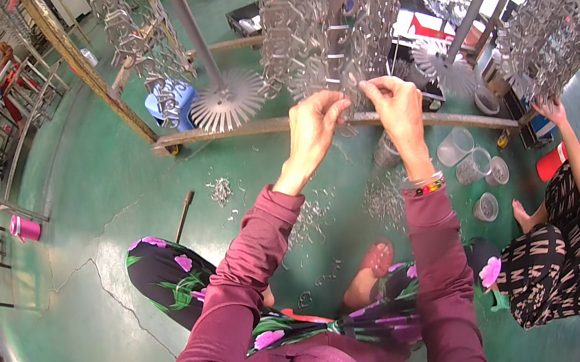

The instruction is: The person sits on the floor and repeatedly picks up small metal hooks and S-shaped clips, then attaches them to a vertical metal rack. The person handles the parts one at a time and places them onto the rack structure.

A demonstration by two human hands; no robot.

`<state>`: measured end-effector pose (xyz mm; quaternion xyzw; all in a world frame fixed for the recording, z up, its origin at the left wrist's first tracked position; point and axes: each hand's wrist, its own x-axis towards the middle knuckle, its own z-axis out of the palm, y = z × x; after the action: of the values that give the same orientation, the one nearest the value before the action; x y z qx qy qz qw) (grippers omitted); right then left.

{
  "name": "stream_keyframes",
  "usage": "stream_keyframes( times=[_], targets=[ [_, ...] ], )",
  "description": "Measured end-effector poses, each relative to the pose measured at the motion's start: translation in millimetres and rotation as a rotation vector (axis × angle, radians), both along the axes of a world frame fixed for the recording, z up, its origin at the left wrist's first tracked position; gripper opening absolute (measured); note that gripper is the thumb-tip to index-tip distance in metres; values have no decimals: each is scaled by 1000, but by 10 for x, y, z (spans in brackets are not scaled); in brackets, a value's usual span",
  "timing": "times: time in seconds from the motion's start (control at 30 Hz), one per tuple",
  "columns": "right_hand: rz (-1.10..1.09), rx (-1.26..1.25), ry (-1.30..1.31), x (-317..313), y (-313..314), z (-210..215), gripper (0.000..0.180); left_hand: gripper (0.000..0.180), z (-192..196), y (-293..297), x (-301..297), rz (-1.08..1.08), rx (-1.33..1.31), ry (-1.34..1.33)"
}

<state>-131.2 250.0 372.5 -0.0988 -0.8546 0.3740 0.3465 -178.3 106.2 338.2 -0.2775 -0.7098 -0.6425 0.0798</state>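
Both arms, in maroon sleeves, reach forward to a hanging cluster of grey metal pieces (336,25) linked in long strands. My left hand (311,134) is closed in a pinch, thumb and forefinger at the low end of the strands. Just to its right, my right hand (398,109) pinches too, its wrist circled by a beaded bracelet (423,188). Whatever sits between the fingertips is too small and too much like the metal behind it to tell. Loose metal bits (306,218) lie scattered on the floor below the hands.
A wooden frame rail (250,128) crosses behind my hands. A slotted metal disc (229,106) on a pole stands to the left, before a blue stool (165,110). Clear plastic tubs (455,146) stand at right. Beside them, a co-worker in patterned black clothes (576,239) reaches toward other hanging strands.
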Motion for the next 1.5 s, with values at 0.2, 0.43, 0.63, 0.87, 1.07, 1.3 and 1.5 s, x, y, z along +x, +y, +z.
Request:
stream_keyframes(
  times=[0.2, 0.43, 0.63, 0.87, 1.07, 1.3, 1.5],
  targets=[
    [161, -5, -45, 359, -51, -314, 20, 16, 101, -145, 104, -81, -176, 111],
    [147, -27, -123, 777, -133, -364, 16, 9, 254, -174, 376, -359, -306, 6],
    [105, 111, -114, 1122, 19, -487, 12, 12, -207, -313, 384, -639, -672, 97],
    [17, -222, -45, 1334, 101, -504, 13, 16, -2855, -981, 812, -620, -1075, -633],
    [-20, -286, -108, 1452, 211, -472, 16, 29, -3137, -1093, 1430, -366, -1240, -431],
    [-5, -295, -155, 1452, 262, -552, 14, 21, -3359, -1247, 1560, -182, -1209, -239],
    [43, -213, -188, 1336, 233, -520, 13, 15, -3167, -1175, 1286, -101, -912, -416]
  ],
)
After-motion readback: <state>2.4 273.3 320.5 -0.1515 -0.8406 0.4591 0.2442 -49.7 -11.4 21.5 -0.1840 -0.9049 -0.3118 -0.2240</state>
